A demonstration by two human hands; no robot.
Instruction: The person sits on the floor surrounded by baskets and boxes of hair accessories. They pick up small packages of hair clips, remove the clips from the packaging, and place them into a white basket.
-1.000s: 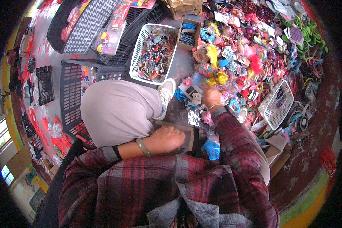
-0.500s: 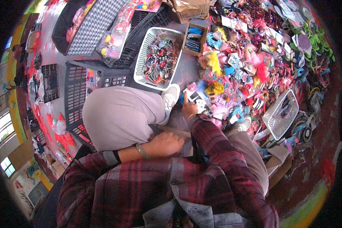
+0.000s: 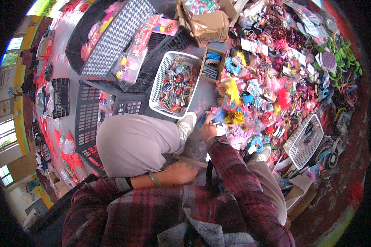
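Left hand (image 3: 179, 174) is resting curled, right hand (image 3: 207, 131) hovering, grips unclear; brushing the accessory pile (image 3: 270, 92) could be tangling it.

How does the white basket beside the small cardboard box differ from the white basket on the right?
The left basket holds a dense tangle of bands; the right basket shows only a few, mostly dark pieces.
The left basket stands apart from the accessory pile; the right basket sits against its edge.
Both are white with perforated sides.
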